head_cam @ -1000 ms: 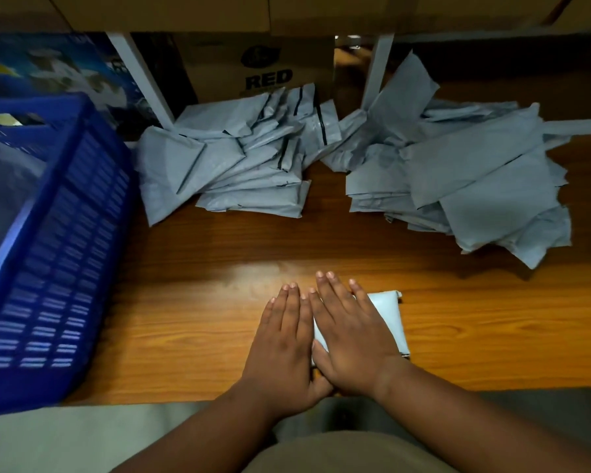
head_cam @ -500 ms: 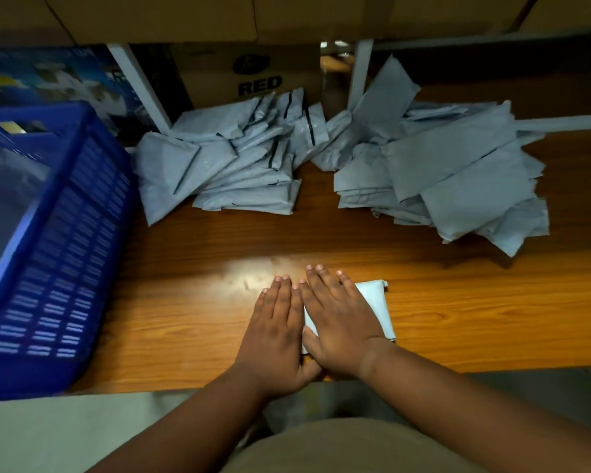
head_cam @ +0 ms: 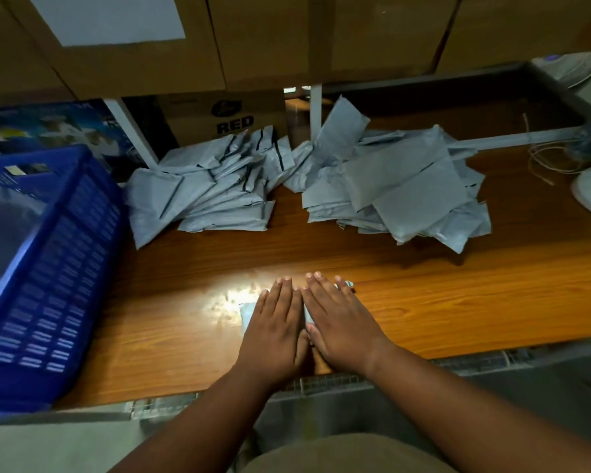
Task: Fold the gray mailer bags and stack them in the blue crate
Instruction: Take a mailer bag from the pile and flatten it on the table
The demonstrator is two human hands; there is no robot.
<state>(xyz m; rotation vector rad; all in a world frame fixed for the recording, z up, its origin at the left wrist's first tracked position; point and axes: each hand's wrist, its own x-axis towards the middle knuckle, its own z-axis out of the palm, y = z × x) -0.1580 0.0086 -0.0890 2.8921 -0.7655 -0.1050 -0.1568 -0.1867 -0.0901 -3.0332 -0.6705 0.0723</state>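
Near the table edge, under both palms, lies the folded bag [head_cam: 247,310]. Left hand [head_cam: 276,336] and right hand [head_cam: 338,326] are flat, side by side, gripping nothing. I should press evenly to sharpen the crease before lifting it to the crate [head_cam: 65,254] at left.

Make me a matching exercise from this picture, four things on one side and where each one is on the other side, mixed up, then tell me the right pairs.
Things:
1. blue crate
2. folded mailer bag
3. brown box printed RED
4. white cable

Places:
A. at the back, behind the left pile of mailer bags
B. far right of the wooden table
C. at the table's left end
D. under the left hand and right hand, both pressing flat

Pairs: 1-C, 2-D, 3-A, 4-B
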